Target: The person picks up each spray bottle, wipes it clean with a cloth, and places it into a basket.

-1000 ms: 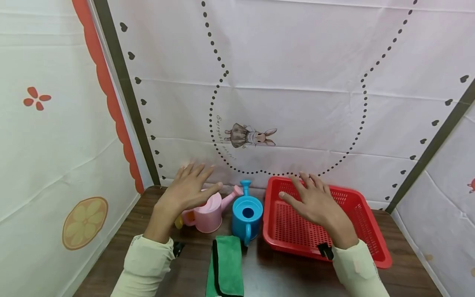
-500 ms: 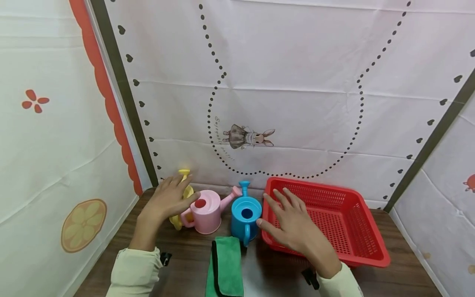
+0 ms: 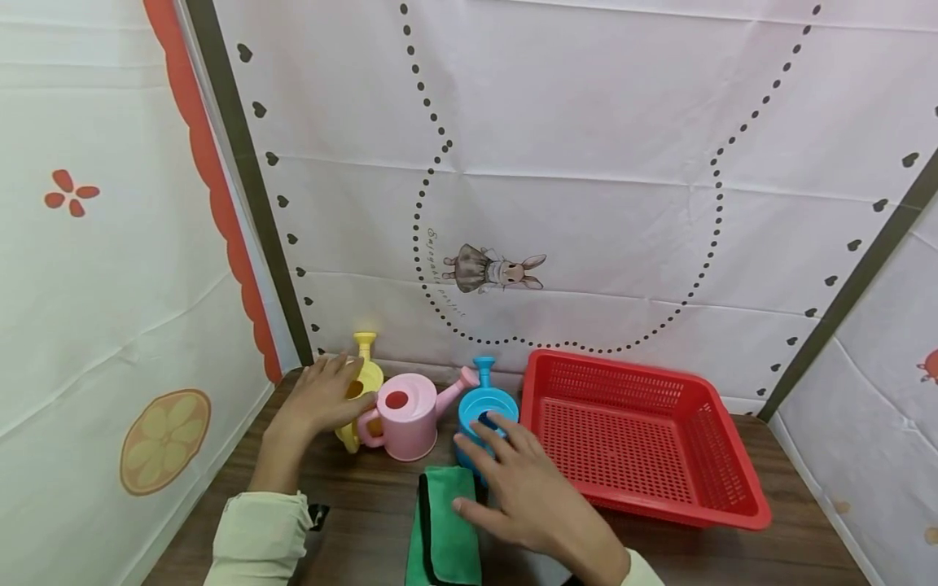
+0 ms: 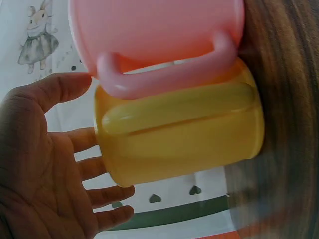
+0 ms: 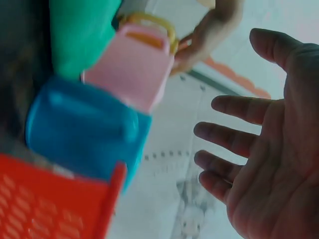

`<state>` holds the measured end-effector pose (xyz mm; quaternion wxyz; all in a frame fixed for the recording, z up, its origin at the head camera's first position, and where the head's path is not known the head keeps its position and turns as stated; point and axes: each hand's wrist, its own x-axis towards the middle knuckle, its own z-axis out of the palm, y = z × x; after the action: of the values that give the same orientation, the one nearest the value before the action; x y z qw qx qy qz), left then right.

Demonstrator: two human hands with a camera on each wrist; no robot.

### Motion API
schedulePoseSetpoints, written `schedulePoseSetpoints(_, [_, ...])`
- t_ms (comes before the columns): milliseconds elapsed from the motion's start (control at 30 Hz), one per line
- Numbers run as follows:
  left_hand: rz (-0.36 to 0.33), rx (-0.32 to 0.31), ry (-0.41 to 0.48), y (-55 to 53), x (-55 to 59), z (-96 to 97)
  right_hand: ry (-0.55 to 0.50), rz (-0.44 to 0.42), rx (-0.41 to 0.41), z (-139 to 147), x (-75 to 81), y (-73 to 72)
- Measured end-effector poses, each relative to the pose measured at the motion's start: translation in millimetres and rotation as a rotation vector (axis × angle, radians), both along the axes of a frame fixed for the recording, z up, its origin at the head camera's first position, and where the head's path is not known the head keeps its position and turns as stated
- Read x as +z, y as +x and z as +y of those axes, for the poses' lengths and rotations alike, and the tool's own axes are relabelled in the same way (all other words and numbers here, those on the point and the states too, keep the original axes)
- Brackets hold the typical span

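My left hand hovers at the yellow watering can, fingers spread along its left side. In the left wrist view its fingertips lie right at the rim of the yellow can, with the thumb near the handle of the pink watering can. The pink can stands just right of the yellow one, its spout pointing right. My right hand, fingers extended and holding nothing, is over the front of the blue watering can and partly hides it. A folded green cloth lies in front.
A red plastic basket with perforated walls stands on the right of the dark wooden table. Printed white cloth hangs behind the table and along both sides.
My right hand has moved left and nearer, from over the red basket to the front of the blue can. My left hand has shifted left and down, uncovering the pink and yellow cans.
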<state>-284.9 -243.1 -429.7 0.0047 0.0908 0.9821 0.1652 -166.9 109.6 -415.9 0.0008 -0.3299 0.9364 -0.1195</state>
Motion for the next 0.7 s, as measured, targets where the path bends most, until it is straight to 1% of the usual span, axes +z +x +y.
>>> schedulePoseSetpoints(67, [-0.003, 0.003, 0.005, -1.2, -1.8, -1.7, 0.059, -0.038, 0.021, -8.3, -3.4, 2.7])
schedulePoseSetpoints(167, [-0.012, 0.01, 0.013, -2.8, -2.7, -3.1, 0.127, -0.109, 0.051, -19.8, -12.1, 2.7])
schedulePoseSetpoints(333, [-0.053, 0.025, 0.022, -5.8, -2.9, -2.2, 0.217, -0.16, 0.086, -32.6, -35.8, -5.2])
schedulePoseSetpoints(467, [-0.08, 0.026, 0.028, -7.2, -3.4, -0.9, 0.258, -0.192, 0.07, -38.6, -55.7, -11.8])
schedulePoseSetpoints(533, [-0.094, 0.03, 0.031, -7.3, -2.9, -0.4, 0.26, -0.217, 0.053, -40.7, -63.0, -13.6])
schedulePoseSetpoints(600, [-0.103, 0.036, 0.033, -7.3, -1.8, 0.2, 0.254, -0.241, 0.037, -42.9, -68.3, -14.6])
schedulePoseSetpoints(700, [-0.117, 0.052, 0.028, -7.7, 0.8, 1.1, 0.252, -0.274, 0.009, -46.7, -71.8, -17.1])
